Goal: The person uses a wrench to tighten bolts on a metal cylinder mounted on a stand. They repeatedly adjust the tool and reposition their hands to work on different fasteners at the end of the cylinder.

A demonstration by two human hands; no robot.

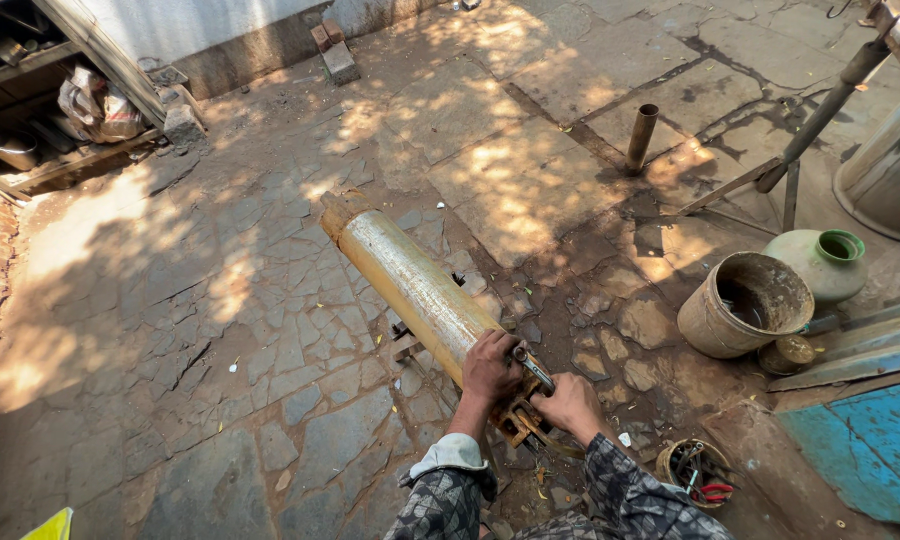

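Observation:
A long yellowish metal cylinder (410, 280) lies on the stone paving, pointing away from me toward the upper left. My left hand (490, 368) rests on its near end, fingers curled over the top. My right hand (570, 405) grips a metal wrench (533, 368) whose jaw sits on a rusty fitting (518, 420) at the cylinder's near end. Both my sleeves are dark and patterned.
A dirty bucket (745, 305), a green pot (825, 262) and a small can of tools (695, 470) stand at the right. A short pipe (641, 135) sticks up from the paving. A blue sheet (870, 440) lies at lower right; bricks (335, 55) and a shed (40, 100) sit beyond.

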